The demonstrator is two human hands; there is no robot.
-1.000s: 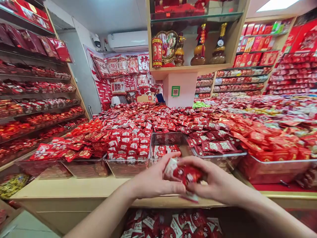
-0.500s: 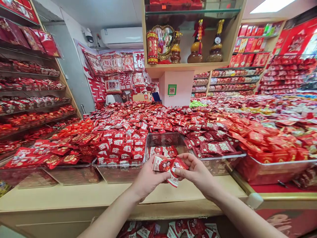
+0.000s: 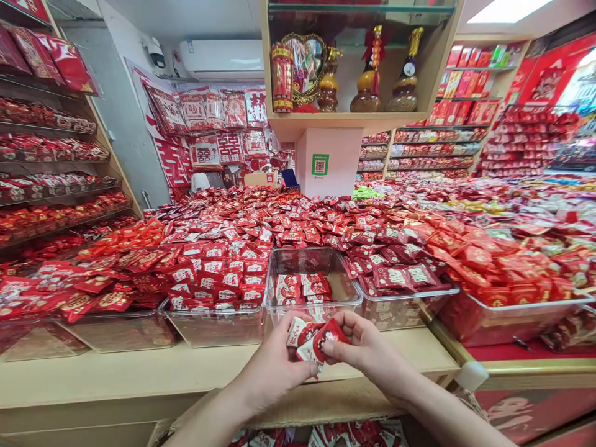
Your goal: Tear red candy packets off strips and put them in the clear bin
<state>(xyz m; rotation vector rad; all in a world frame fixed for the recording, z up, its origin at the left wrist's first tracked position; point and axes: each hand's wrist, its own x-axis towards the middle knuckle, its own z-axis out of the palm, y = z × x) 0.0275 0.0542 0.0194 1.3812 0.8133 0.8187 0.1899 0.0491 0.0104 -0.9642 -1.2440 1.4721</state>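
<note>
My left hand (image 3: pixel 279 360) is closed on a small red-and-white candy packet (image 3: pixel 298 331) with printed figures. My right hand (image 3: pixel 367 347) pinches a second packet (image 3: pixel 319 343) of the same print, which overlaps the first. Both hands are just in front of a clear plastic bin (image 3: pixel 342 273), below its front rim in view. Two short stacks of matching packets (image 3: pixel 288 287) lie on the bin's floor. Under my forearms, an open cardboard box (image 3: pixel 344 400) holds more such packets (image 3: pixel 358 433), partly hidden by my arms and the frame edge.
Left of the bin, red packets (image 3: pixel 214 279) fill another container; dark red packets (image 3: pixel 405 275) fill the one on the right. Orange-red packets (image 3: pixel 503 273) heap up farther right. A wooden shelf unit (image 3: pixel 321 121) hangs above. The pale counter ledge (image 3: pixel 139 372) runs along the front.
Both hands have come lower and nearer with the two packets, away from the bin. The packets overlap more than before. The view has shifted slightly, showing more of the bin's inside.
</note>
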